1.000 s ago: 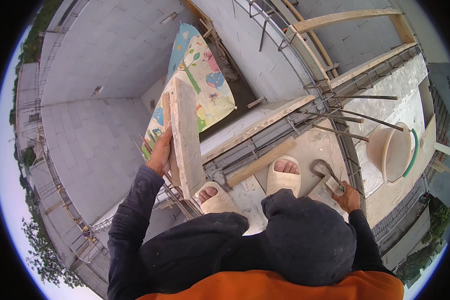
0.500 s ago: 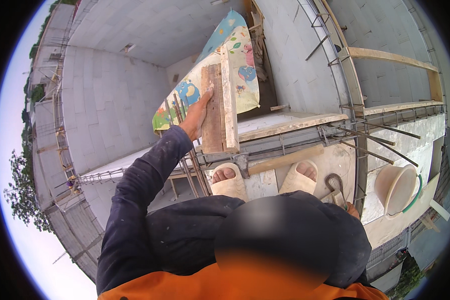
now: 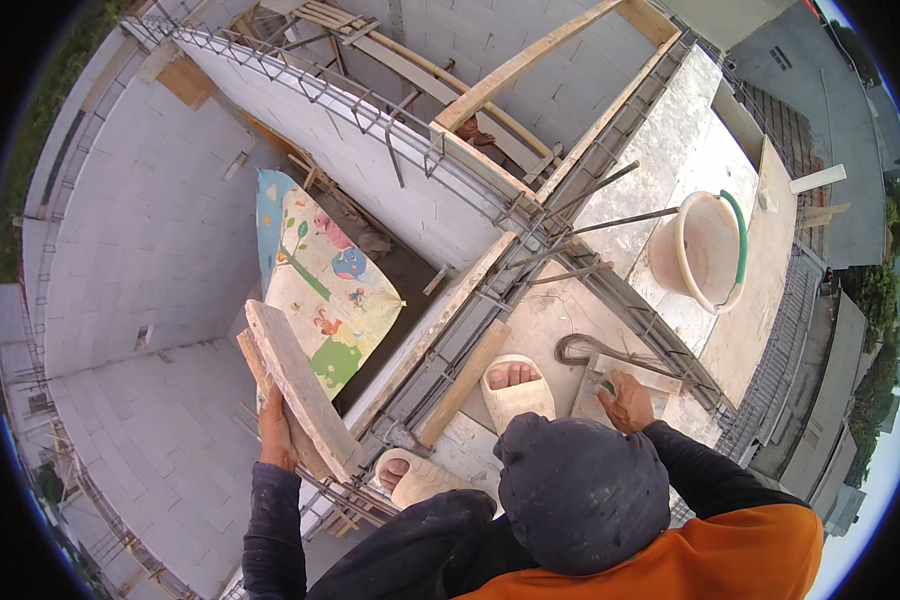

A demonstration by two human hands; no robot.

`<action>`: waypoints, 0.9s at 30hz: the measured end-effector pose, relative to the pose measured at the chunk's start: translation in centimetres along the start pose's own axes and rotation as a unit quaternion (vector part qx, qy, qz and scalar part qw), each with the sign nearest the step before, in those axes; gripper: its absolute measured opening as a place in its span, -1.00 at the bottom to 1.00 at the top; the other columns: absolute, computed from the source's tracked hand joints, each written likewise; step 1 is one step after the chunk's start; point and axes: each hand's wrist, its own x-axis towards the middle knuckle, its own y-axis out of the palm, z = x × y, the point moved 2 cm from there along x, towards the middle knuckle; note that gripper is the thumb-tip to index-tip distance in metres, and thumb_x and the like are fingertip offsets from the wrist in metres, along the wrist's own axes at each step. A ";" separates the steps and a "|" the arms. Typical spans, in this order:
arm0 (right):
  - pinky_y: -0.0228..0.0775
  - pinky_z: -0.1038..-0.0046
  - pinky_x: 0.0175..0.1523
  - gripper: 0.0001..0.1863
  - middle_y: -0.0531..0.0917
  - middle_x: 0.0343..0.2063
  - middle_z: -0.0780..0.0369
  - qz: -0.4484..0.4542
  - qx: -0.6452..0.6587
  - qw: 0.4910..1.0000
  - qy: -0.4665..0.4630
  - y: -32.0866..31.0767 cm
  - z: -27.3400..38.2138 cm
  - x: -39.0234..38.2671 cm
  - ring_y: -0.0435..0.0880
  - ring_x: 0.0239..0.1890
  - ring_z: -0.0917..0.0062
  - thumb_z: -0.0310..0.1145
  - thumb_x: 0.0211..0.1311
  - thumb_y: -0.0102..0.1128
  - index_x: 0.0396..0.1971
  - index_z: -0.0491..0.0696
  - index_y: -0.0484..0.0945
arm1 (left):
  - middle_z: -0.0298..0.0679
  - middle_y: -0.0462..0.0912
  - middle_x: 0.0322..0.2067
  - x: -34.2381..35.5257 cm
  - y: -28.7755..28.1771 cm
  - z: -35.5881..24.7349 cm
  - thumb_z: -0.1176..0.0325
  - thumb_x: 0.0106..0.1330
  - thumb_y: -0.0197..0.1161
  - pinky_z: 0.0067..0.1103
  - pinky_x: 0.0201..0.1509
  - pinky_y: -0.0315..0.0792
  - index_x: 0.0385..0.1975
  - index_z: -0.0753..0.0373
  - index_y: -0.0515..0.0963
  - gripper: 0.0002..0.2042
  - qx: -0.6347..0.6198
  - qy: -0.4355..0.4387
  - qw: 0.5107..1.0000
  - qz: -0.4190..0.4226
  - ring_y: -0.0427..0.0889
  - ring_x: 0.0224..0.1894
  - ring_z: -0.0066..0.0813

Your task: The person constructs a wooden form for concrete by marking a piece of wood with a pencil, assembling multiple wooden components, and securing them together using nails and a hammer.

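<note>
My left hand (image 3: 275, 430) is closed on the lower edge of two rough wooden boards (image 3: 305, 385) joined at an angle. They stand tilted above the drop beside the wall top. My right hand (image 3: 627, 402) rests low by my right foot, its fingers curled on a small green object (image 3: 608, 387), mostly hidden. Under that hand lies a flat pale wooden piece (image 3: 592, 385), with a loop of dark cord or wire (image 3: 575, 347) beside it. A hammer (image 3: 465, 383) with a thick wooden handle lies along the edge between my sandalled feet and the steel bars.
A white bucket (image 3: 675, 255) with a green handle stands at the right. Steel rods (image 3: 615, 220) jut across the ledge near it. Below, a cartoon-printed sheet (image 3: 320, 280) hangs inside the block-walled room (image 3: 135, 200). A timber frame (image 3: 530, 65) borders another opening at the top.
The view has turned and shifted right. The boards, still in my left hand, now lean leftward at lower left. My right hand, mostly hidden before, now shows on the ledge.
</note>
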 end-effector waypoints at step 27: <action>0.43 0.26 0.28 -0.28 0.68 0.09 -0.08 -0.093 0.145 0.985 -0.031 -23.0 6.9 44.8 0.65 0.18 0.09 0.08 0.29 0.25 0.23 -0.22 0.53 | -0.19 0.71 -0.08 8.1 5.1 -10.5 0.04 0.55 0.12 -0.46 -0.02 0.65 0.18 0.34 0.49 -0.53 0.177 0.102 0.978 0.034 0.74 -0.12 -0.39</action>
